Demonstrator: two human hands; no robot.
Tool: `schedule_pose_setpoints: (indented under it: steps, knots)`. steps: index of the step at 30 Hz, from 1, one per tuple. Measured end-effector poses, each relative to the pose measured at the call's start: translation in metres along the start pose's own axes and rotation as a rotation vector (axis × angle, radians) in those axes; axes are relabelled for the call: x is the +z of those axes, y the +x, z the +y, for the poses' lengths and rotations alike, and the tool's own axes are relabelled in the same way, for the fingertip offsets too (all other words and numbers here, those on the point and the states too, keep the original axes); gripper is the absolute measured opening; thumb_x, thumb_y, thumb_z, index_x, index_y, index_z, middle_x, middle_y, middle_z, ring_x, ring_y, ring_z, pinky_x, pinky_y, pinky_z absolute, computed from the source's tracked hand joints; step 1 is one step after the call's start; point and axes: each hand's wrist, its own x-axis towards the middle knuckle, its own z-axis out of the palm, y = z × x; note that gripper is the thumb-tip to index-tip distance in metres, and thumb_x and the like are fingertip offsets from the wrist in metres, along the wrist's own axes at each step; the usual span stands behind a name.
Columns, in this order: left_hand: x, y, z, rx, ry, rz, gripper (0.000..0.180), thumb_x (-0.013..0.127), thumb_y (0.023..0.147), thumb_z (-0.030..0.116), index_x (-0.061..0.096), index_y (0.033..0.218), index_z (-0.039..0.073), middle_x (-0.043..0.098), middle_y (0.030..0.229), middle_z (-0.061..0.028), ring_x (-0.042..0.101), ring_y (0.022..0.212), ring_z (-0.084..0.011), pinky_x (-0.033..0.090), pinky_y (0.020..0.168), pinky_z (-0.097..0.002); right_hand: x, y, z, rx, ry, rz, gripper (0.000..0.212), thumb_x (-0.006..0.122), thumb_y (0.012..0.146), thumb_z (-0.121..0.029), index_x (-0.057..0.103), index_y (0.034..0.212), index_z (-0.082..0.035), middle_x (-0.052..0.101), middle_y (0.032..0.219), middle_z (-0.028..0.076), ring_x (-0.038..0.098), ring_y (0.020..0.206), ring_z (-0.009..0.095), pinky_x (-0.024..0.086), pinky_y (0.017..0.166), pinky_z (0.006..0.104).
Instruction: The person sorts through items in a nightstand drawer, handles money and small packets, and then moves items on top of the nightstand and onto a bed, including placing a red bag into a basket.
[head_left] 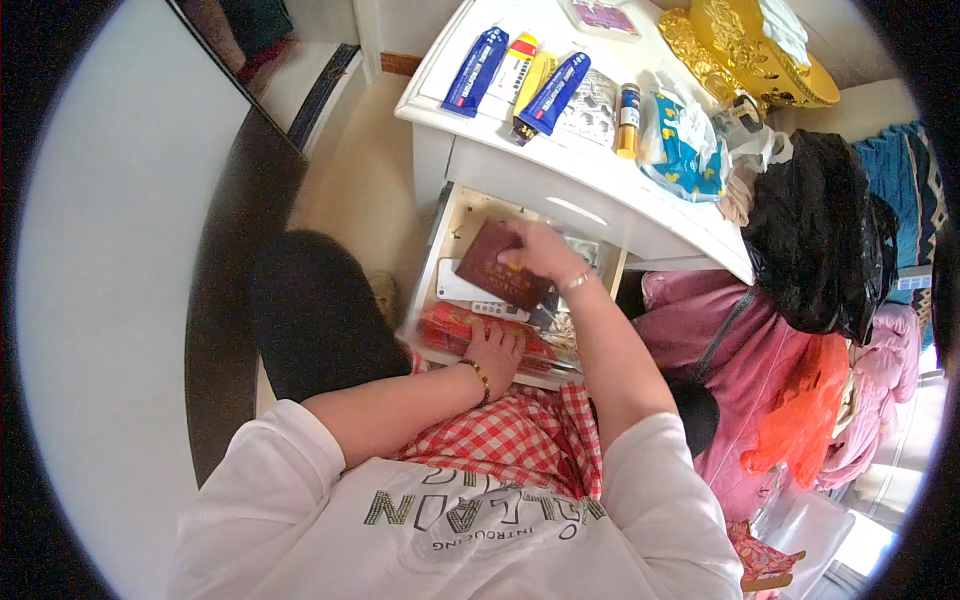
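Observation:
A drawer is pulled out of a white cabinet just in front of my lap. Over its middle, my right hand grips a dark maroon booklet by its upper edge, thumb on the cover. My left hand lies with fingers outstretched on red packets at the drawer's near side, holding nothing. Between the hands, a white flat object like a phone and a white remote control lie partly covered by the booklet. Small items under my right hand are hard to make out.
On the white cabinet top lie blue tubes, a gold-capped bottle and a blue-and-white plastic packet. Gold ornate ware stands behind. To the right are a black plastic bag and pink cloth.

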Motion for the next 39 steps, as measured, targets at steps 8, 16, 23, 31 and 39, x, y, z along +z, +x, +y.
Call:
schedule_pose_setpoints:
  steps: [8, 16, 23, 31, 39]
  knots:
    - [-0.002, -0.001, -0.001, -0.019, 0.009, 0.029, 0.057, 0.041, 0.089, 0.022, 0.025, 0.140, 0.005, 0.031, 0.141, -0.0166, 0.029, 0.128, -0.0342, 0.021, 0.100, -0.0585, 0.035, -0.004, -0.004, -0.166, -0.328, 0.488, 0.046, 0.068, 0.072, -0.016, 0.053, 0.114, -0.008, 0.055, 0.111, 0.015, 0.051, 0.104, 0.032, 0.041, 0.089, 0.0403]
    - [0.002, 0.001, -0.001, -0.020, -0.015, 0.070, 0.048, 0.042, 0.089, 0.022, 0.039, 0.133, 0.004, 0.034, 0.139, -0.0166, 0.027, 0.130, -0.0336, 0.023, 0.099, -0.0576, 0.083, -0.034, -0.027, 0.064, -0.495, 0.108, 0.082, 0.066, 0.071, -0.050, 0.034, 0.137, -0.015, 0.029, 0.142, 0.018, 0.020, 0.134, 0.035, 0.021, 0.104, 0.0552]
    - [0.000, 0.000, -0.005, 0.018, -0.003, 0.069, 0.047, 0.044, 0.087, 0.021, 0.041, 0.131, 0.004, 0.037, 0.136, -0.0161, 0.030, 0.128, -0.0329, 0.025, 0.099, -0.0567, 0.084, -0.025, -0.022, 0.064, -0.432, 0.225, 0.068, 0.066, 0.073, -0.045, 0.045, 0.129, -0.012, 0.042, 0.130, 0.016, 0.031, 0.127, 0.032, 0.027, 0.100, 0.0538]
    - [0.002, 0.003, -0.002, -0.008, 0.139, 0.153, 0.056, 0.047, 0.085, 0.022, 0.031, 0.135, 0.001, 0.038, 0.134, -0.0174, 0.036, 0.122, -0.0328, 0.028, 0.097, -0.0549, 0.069, -0.016, -0.002, 0.168, -0.433, 0.458, 0.028, 0.063, 0.070, -0.018, 0.058, 0.096, -0.008, 0.054, 0.099, 0.009, 0.048, 0.101, 0.024, 0.036, 0.088, 0.0442]
    - [0.008, -0.001, -0.003, 0.020, 0.079, 0.236, 0.062, 0.051, 0.081, 0.021, 0.029, 0.135, 0.002, 0.043, 0.129, -0.0142, 0.040, 0.118, -0.0297, 0.029, 0.096, -0.0525, 0.072, -0.050, 0.029, 0.388, -0.271, 0.541, 0.029, 0.061, 0.078, -0.026, 0.058, 0.098, -0.007, 0.059, 0.095, 0.013, 0.056, 0.093, 0.029, 0.044, 0.078, 0.0444]
